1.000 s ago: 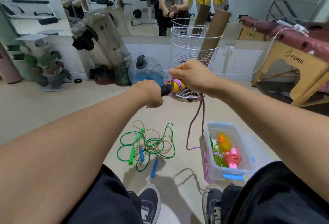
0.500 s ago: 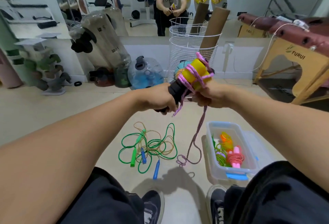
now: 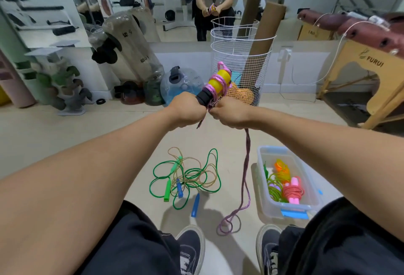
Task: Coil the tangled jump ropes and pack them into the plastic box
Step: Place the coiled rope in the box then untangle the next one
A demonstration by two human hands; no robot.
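Both forearms are bare, no sleeves reaching the wrists, no watch or rings in sight on the left hand (image 3: 185, 110) or the right hand (image 3: 229, 115). Below, dark black trousers (image 3: 135, 242) cover both legs. On the feet, dark canvas shoes (image 3: 192, 250) with white rubber soles and white laces.

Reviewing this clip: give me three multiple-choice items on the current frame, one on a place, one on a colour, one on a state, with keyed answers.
1. The plastic box sits where?
A. On the floor by the right shoe
B. On the wooden table
C. Inside the wire basket

2. The rope being wound is:
A. Green
B. Purple
C. Orange

3. The left hand:
A. Hangs idle
B. Lies flat on the floor
C. Grips the black-and-yellow handle

Key: 1 A, it stands on the floor. 2 B, purple turns circle the handle. 3 C, fingers curl round the handle.
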